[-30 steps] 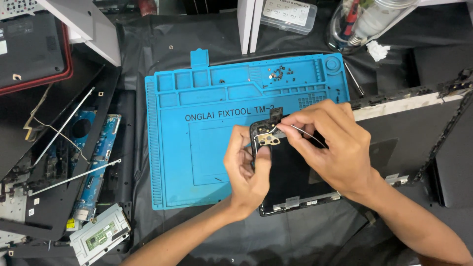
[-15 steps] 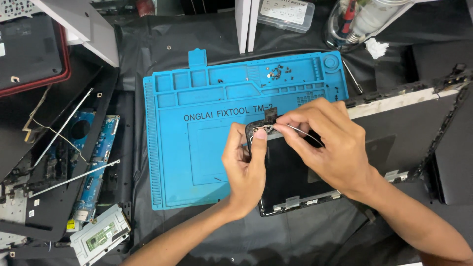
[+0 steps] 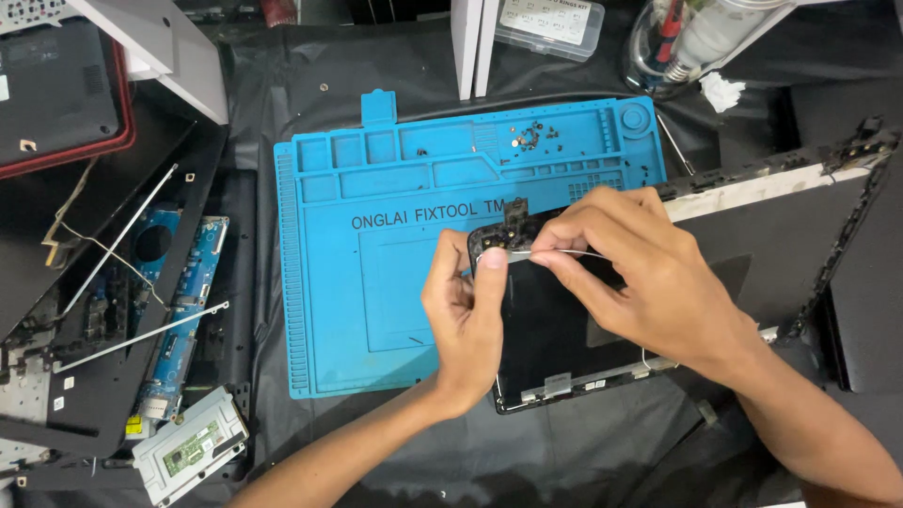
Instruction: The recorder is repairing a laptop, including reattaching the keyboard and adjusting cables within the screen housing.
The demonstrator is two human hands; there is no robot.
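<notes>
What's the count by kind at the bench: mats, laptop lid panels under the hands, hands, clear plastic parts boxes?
Blue work mat: 1
Black lid panel, held at its corner by the left hand and right hand: 1
Hands: 2
Clear parts box: 1
Total: 5

A: What are the hands covering? The left hand (image 3: pixel 470 315) and right hand (image 3: pixel 640 273) are hiding the black panel's (image 3: pixel 555 348) far corner, so whatever the fingertips are pinching is staying unclear.

B: And the specks on the blue mat (image 3: pixel 376 310)? The small screws (image 3: pixel 531 136) are looking too tiny to tell apart.

A: The jar (image 3: pixel 687 42) at the far right is running off the top edge.
</notes>
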